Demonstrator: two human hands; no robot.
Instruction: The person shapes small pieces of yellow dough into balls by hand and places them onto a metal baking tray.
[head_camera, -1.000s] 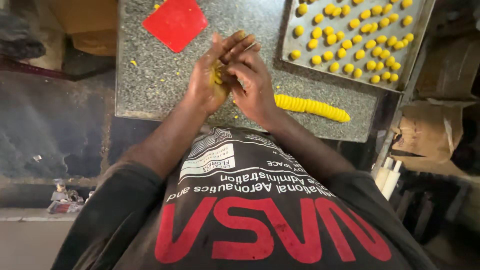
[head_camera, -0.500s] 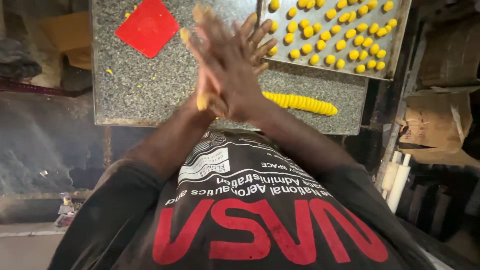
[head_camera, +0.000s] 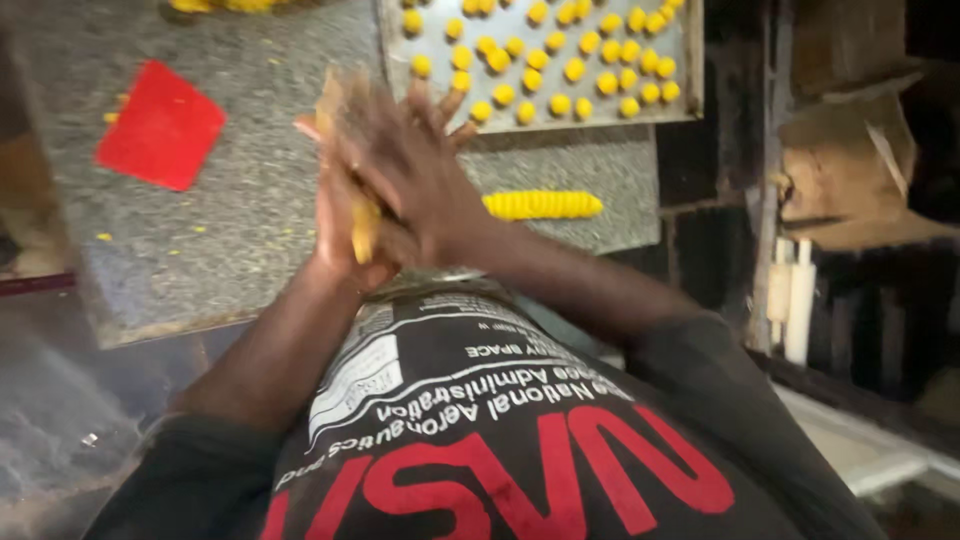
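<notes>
Palms pressed together above the near edge of the speckled stone countertop (head_camera: 250, 270) — the left hand (head_camera: 340, 200) and right hand (head_camera: 425, 185) are clamped flat on a piece of yellow dough (head_camera: 364, 228), its end showing between them near the wrists. Both hands are motion-blurred. Just right of them, a ridged yellow dough log (head_camera: 543, 205) lies near the counter's right edge. A metal tray (head_camera: 395, 60) of small yellow dough balls (head_camera: 560, 60) sits at the far right corner; a red square scraper (head_camera: 160, 125) lies toward the left edge.
</notes>
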